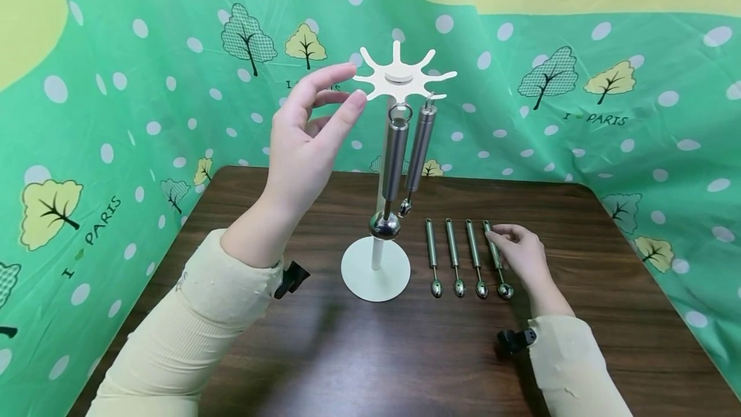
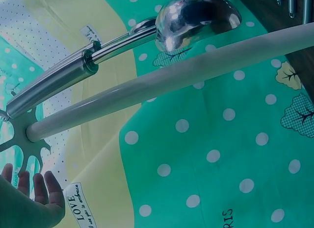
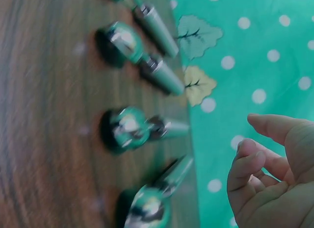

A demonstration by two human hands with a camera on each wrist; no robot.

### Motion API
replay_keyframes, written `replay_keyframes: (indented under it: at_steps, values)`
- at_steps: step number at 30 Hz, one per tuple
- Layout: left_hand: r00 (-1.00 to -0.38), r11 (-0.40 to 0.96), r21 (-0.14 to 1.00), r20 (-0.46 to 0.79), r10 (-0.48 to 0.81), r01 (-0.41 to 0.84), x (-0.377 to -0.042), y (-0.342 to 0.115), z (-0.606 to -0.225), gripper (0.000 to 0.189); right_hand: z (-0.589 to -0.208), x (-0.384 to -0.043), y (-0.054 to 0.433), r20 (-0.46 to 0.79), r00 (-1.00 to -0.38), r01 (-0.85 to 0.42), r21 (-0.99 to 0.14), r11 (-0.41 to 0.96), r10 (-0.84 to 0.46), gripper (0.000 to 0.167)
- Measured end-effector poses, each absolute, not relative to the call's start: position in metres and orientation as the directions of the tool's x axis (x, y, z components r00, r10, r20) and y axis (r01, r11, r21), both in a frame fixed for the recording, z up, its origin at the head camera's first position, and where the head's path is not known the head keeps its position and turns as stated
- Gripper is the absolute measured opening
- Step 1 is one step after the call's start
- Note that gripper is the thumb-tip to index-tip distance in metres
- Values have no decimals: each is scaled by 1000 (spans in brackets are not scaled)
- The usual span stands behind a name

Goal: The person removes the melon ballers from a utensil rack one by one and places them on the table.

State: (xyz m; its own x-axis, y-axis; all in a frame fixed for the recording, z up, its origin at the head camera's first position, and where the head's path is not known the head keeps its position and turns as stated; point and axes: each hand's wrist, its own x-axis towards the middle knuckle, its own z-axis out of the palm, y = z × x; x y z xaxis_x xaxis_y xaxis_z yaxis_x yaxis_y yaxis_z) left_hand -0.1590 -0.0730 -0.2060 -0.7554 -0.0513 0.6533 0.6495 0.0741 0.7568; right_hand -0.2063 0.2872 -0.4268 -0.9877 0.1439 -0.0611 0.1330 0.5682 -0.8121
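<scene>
A white stand [image 1: 377, 269] with a star-shaped top of hook arms [image 1: 399, 76] carries two steel scoops by their end rings. The nearer hanging scoop [image 1: 395, 159] has a large round bowl; the other hanging scoop [image 1: 421, 147] is behind it to the right. My left hand [image 1: 307, 140] is raised at the left of the top, thumb and fingers apart, fingertips close to the arms. Beside the rightmost of several melon ballers, my right hand [image 1: 521, 253] has its fingertips near the handle of that baller [image 1: 494, 253]. In the right wrist view its thumb and forefinger stand apart with nothing between them.
The other ballers, among them the leftmost baller [image 1: 431, 243], lie in a row right of the stand's base, bowls toward me. The dark wooden table [image 1: 440, 359] is bordered behind and at the sides by a green patterned cloth [image 1: 173, 101].
</scene>
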Motion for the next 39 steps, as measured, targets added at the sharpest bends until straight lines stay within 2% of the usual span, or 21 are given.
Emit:
replay_keyframes:
  at_steps: [13,22,39]
  values:
    - [-732,40,735,678,-59,677,-158,-71,-207,33,-389,-194,260,4,-997,35,-883,469,83,54]
    - [-732,39,735,678,-65,677,-156,-69,-206,32,-371,-184,236,82,-995,-52,-922,383,61,41]
    - [-726,46,729,685,-65,683,-156,-66,-207,31,-341,-168,207,134,-991,-122,-921,370,5,38]
